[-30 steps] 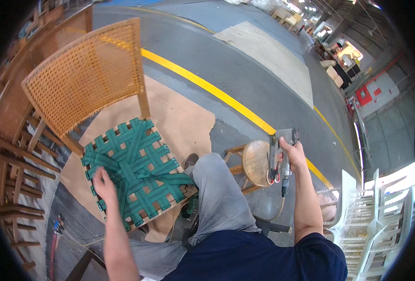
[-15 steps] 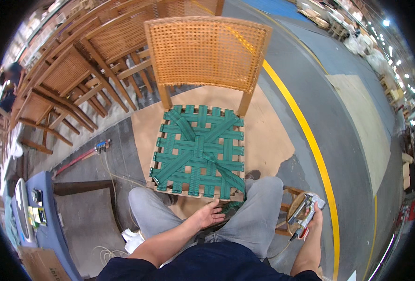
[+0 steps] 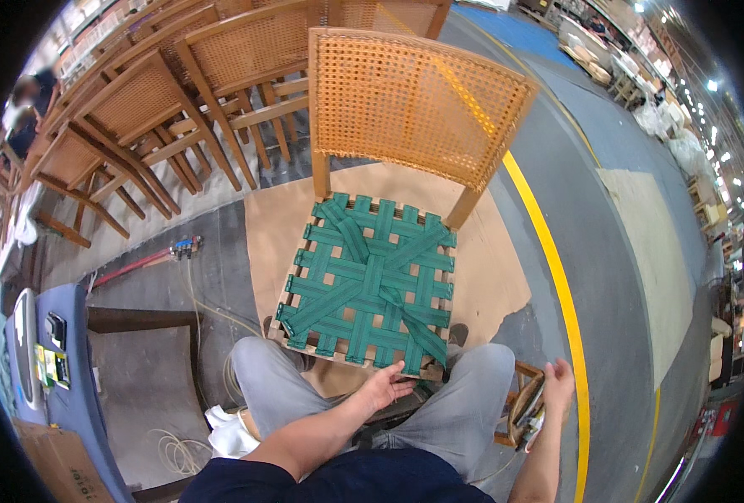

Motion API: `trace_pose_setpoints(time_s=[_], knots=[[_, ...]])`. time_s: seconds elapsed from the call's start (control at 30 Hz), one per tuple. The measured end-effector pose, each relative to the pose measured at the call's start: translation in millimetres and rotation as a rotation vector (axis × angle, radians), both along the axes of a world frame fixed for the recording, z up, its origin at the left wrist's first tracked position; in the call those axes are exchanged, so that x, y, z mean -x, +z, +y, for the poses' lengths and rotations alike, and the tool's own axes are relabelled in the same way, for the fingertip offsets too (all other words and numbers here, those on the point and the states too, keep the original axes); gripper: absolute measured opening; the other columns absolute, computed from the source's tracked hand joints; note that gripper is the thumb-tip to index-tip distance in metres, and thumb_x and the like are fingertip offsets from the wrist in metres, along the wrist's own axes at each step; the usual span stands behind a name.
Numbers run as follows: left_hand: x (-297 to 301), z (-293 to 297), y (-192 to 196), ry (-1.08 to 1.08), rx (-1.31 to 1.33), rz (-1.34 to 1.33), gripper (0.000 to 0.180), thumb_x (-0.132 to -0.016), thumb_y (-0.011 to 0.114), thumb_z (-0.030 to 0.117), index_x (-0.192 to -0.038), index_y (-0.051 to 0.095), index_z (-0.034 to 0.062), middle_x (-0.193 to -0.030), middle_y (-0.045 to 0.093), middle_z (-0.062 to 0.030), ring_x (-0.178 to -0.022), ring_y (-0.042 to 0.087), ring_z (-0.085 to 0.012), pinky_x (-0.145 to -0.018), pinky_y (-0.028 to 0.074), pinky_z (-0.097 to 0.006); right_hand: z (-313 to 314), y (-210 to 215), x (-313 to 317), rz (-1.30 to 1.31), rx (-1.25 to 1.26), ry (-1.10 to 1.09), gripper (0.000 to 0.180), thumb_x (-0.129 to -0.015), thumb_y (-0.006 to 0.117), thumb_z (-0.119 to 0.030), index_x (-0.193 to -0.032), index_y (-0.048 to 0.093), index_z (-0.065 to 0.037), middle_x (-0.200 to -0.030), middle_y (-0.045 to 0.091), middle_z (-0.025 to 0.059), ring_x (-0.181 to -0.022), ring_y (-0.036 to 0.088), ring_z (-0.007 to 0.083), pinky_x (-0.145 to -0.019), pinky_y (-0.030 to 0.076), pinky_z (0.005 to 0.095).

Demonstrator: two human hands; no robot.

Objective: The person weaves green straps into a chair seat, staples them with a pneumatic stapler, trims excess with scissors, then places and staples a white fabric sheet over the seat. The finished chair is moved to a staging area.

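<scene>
Near the frame's centre, the loose strap lies just above the left hand, the nearer one; its long axis slants down to the seat's lower-right corner; left fingers apart at the front edge, contact unclear; right hand beside the tool, lower right, finger closure I cannot tell; chairs crowd upper left; floor spreads right.

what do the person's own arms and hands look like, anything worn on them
The left hand and right hand are ungloved, with no watch or bracelet showing. Both forearms are bare, below the plain dark navy fabric sleeve visible on the left.
</scene>
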State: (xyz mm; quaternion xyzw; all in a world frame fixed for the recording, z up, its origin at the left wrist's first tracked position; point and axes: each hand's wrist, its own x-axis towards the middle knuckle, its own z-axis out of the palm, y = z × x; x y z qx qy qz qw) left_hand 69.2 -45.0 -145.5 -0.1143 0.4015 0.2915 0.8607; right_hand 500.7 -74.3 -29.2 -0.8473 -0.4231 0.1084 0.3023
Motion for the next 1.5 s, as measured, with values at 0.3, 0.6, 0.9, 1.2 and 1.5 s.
trace_pose_setpoints(time_s=[0.3,0.6,0.9,1.2,1.5], knots=[[23.4,-12.5,-17.1,0.093,-0.081,0.107,0.040,-0.103,0.074,0.032,-0.130,0.063,0.0044,-0.123,0.072,-0.0177,-0.109,0.074,-0.0362,-0.106,0.056,-0.055,119.4,-49.5,254.3,-0.018,0.309,0.935,0.048,-0.084,0.088,-0.033,-0.117,0.070,-0.004,-0.105,0.070,0.0180,-0.098,0.070,0.0374,-0.086,0.056,0.0467],[115.4,66.0,-12.7,-0.002,-0.084,0.493,0.039,-0.107,0.066,0.039,-0.122,0.063,0.0023,-0.105,0.071,-0.0156,-0.082,0.072,-0.0331,-0.071,0.063,-0.049,121.2,-51.3,319.9,-0.064,-0.043,1.060,0.014,-0.087,0.068,-0.015,-0.095,0.058,-0.011,-0.082,0.069,0.0154,-0.081,0.070,0.0416,-0.069,0.053,0.0554],[78.4,23.4,30.0,0.162,-0.398,0.871,0.040,-0.110,0.060,0.038,-0.125,0.059,0.0004,-0.096,0.072,-0.0128,-0.076,0.071,-0.0257,-0.065,0.058,-0.041,1.8,-33.3,343.2,-0.077,0.187,1.224,0.020,-0.086,0.065,-0.009,-0.104,0.057,-0.012,-0.087,0.071,0.0163,-0.083,0.071,0.0429,-0.068,0.053,0.0588],[46.0,18.6,39.3,0.030,-0.413,0.502,0.043,-0.114,0.049,0.045,-0.113,0.065,0.0060,-0.095,0.076,-0.0108,-0.085,0.073,-0.0219,-0.071,0.060,-0.037,87.5,-57.5,283.2,0.972,0.552,1.076,0.027,-0.105,0.068,-0.033,-0.114,0.067,-0.007,-0.101,0.076,0.0093,-0.090,0.072,0.0284,-0.080,0.058,0.0476],[45.8,-22.2,26.0,-0.041,-0.410,0.075,0.057,-0.114,0.041,0.057,-0.116,0.067,0.0063,-0.101,0.076,-0.0110,-0.097,0.074,-0.0236,-0.086,0.062,-0.042,166.0,-78.7,392.7,1.716,0.843,0.451,0.041,-0.117,0.044,-0.039,-0.124,0.060,-0.002,-0.100,0.070,0.0143,-0.082,0.068,0.0264,-0.072,0.056,0.0423]])
